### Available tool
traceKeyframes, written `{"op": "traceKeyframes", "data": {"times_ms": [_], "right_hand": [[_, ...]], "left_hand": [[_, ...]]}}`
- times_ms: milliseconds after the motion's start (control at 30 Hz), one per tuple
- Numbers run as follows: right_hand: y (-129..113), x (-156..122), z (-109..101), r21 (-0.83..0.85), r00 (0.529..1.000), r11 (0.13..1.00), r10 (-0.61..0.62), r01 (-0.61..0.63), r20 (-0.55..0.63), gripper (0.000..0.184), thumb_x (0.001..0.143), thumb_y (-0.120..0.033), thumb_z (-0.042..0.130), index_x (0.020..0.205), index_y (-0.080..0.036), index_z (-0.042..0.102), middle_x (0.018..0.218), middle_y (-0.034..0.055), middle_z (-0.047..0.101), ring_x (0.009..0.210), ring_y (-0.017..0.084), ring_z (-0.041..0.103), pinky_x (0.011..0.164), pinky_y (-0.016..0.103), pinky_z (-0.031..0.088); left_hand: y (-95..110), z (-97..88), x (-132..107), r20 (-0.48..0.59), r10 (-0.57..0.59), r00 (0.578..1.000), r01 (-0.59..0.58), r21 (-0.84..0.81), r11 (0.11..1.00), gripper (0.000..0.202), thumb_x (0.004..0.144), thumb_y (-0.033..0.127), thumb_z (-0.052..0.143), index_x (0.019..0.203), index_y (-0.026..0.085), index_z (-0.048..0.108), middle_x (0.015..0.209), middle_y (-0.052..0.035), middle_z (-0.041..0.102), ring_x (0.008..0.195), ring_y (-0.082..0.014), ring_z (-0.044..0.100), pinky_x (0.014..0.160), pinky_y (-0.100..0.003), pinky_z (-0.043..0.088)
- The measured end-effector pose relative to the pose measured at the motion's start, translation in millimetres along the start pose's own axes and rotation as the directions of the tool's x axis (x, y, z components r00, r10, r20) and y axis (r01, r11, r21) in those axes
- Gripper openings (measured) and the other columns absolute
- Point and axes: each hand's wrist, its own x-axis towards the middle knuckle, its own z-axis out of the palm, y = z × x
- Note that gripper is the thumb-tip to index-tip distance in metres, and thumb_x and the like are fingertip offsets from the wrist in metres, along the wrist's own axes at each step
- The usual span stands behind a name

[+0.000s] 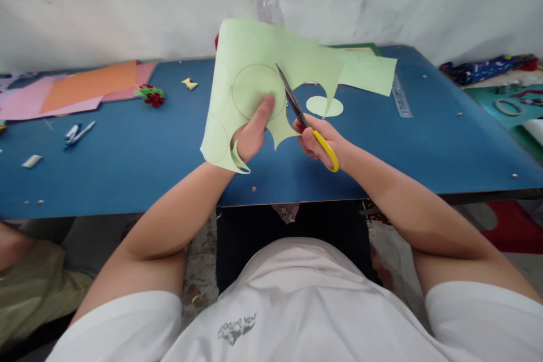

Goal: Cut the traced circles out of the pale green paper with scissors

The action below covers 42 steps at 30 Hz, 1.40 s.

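My left hand (253, 134) grips a sheet of pale green paper (246, 39), its thumb pressed on top and its other fingers hidden beneath. Pencilled circles mark the sheet, one whole circle lying round the thumb tip. Curved bites are cut out of the lower and right edges, leaving pointed tips. In my right hand (314, 134) is a pair of scissors (299, 110) with yellow handles, its blades pointing up and left against the drawn circle's right side. The blades look nearly together. A cut-out green disc (316, 105) lies on the table just beyond my right hand.
The blue table (169, 147) carries orange paper (91, 85), a red and green craft flower (153, 95), pens (78, 136) and an eraser (31, 161) on the left. A clear ruler (401, 96) lies right. Behind the sheet stands a plastic bottle (268, 0). Another person's arm (14, 243) shows lower left.
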Motion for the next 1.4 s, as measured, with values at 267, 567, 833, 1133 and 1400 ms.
{"op": "traceKeyframes", "data": {"times_ms": [267, 567, 833, 1133, 1400], "right_hand": [[7, -2, -4, -0.046, 0.999, 0.998, -0.044, 0.044, 0.0, 0.076, 0.098, -0.099, 0.057, 0.107, -0.024, 0.055, 0.089, 0.0009, 0.051, 0.07, 0.015, 0.049, 0.056, 0.029, 0.038], [19, -1, -4, -0.042, 0.996, 0.995, -0.089, 0.089, 0.003, 0.07, 0.104, -0.095, 0.054, 0.117, -0.026, 0.057, 0.096, 0.0032, 0.054, 0.08, 0.018, 0.048, 0.057, 0.028, 0.04], [16, -2, -5, -0.057, 1.0, 0.998, -0.025, 0.026, 0.01, 0.073, 0.099, -0.098, 0.057, 0.118, -0.028, 0.057, 0.098, 0.0049, 0.054, 0.08, 0.021, 0.049, 0.056, 0.031, 0.043], [10, -1, -2, -0.048, 1.0, 0.999, -0.01, 0.01, 0.006, 0.076, 0.096, -0.101, 0.058, 0.113, -0.027, 0.055, 0.095, 0.0029, 0.052, 0.077, 0.019, 0.05, 0.058, 0.033, 0.042], [10, 1, -3, -0.063, 1.0, 0.998, -0.013, 0.014, 0.01, 0.078, 0.094, -0.103, 0.058, 0.112, -0.027, 0.055, 0.091, 0.0015, 0.051, 0.074, 0.019, 0.049, 0.056, 0.033, 0.041]], "left_hand": [[7, 0.7, -5, 0.007, -0.005, 1.0, 0.005, -0.015, 1.0, 0.091, 0.098, 0.1, 0.059, 0.143, 0.023, 0.082, 0.166, -0.0105, 0.073, 0.168, -0.0342, 0.057, 0.155, -0.055, 0.029], [8, 1.5, -5, 0.01, -0.064, 0.998, 0.063, 0.073, 0.995, 0.095, 0.084, 0.115, 0.046, 0.119, 0.036, 0.085, 0.149, -0.0035, 0.081, 0.175, -0.0359, 0.047, 0.159, -0.055, 0.017], [0, 3.6, -2, 0.032, 0.0, 0.999, -0.001, 0.003, 1.0, 0.076, 0.093, 0.104, 0.056, 0.117, 0.039, 0.085, 0.144, -0.0014, 0.084, 0.177, -0.0348, 0.045, 0.159, -0.056, 0.018], [6, 4.6, -6, 0.041, -0.045, 0.998, 0.044, 0.014, 0.999, 0.075, 0.095, 0.101, 0.06, 0.12, 0.035, 0.084, 0.157, -0.0049, 0.077, 0.176, -0.0388, 0.045, 0.158, -0.06, 0.018], [8, 5.0, -6, 0.073, -0.031, 0.997, 0.034, -0.041, 0.999, 0.084, 0.091, 0.107, 0.058, 0.118, 0.031, 0.082, 0.149, -0.0062, 0.081, 0.164, -0.034, 0.061, 0.155, -0.053, 0.032]]}}
